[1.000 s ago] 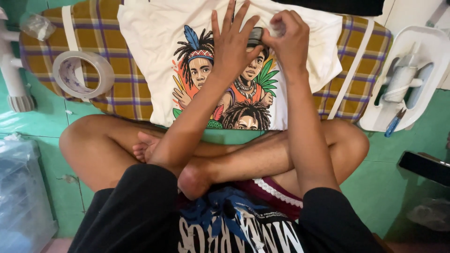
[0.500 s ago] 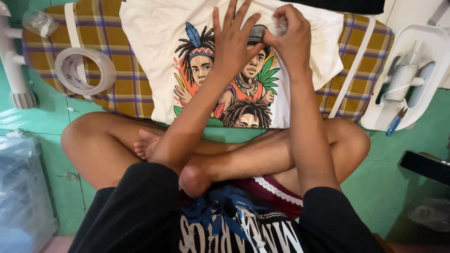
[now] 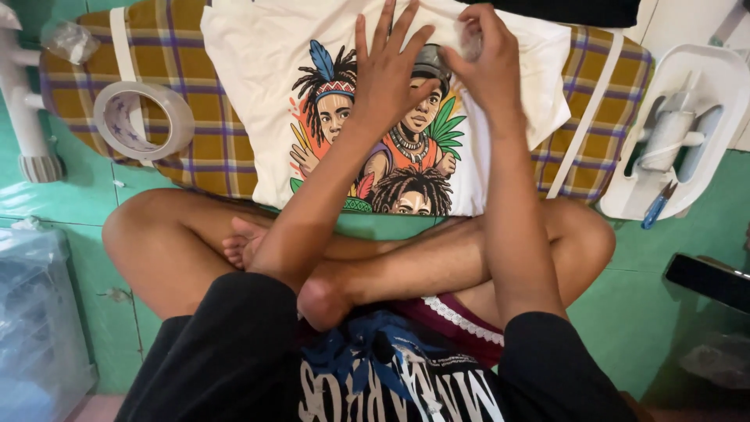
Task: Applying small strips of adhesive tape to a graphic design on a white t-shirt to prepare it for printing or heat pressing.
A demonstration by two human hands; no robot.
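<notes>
Now, the left hand [image 3: 391, 74] lay flat and spread on the white T-shirt [image 3: 266, 86], fingers fanned apart, palm pressing the colourful print of three figures [image 3: 375, 148] at the shirt's middle. Nothing was clamped in that grip; it only pushed the cloth down. The right hand [image 3: 488, 62] hovered just right of it, at the upper right of the print, its grip curled together around a small pale object [image 3: 471, 43] held between thumb and fingertips; what that object was could not be told. Both forearms reached up from the bottom, over the person's crossed bare legs [image 3: 437, 258].

The T-shirt itself was spread over a yellow-and-purple plaid cloth [image 3: 195, 133], which showed on both sides of the shirt, and white straps [image 3: 586, 117] ran across it. Left of the shirt, on the plaid, sat a roll of clear tape [image 3: 141, 119]. Further left of the shirt stood a white plastic pipe fitting [image 3: 23, 101] on the green tiled floor [image 3: 672, 227]. Right of the shirt, past the plaid's edge, a white tray [image 3: 726, 86] held a white tool, with a blue-handled cutter [image 3: 656, 207] at its lower rim. Well below and left of the shirt lay a clear plastic bag [image 3: 39, 312].
</notes>
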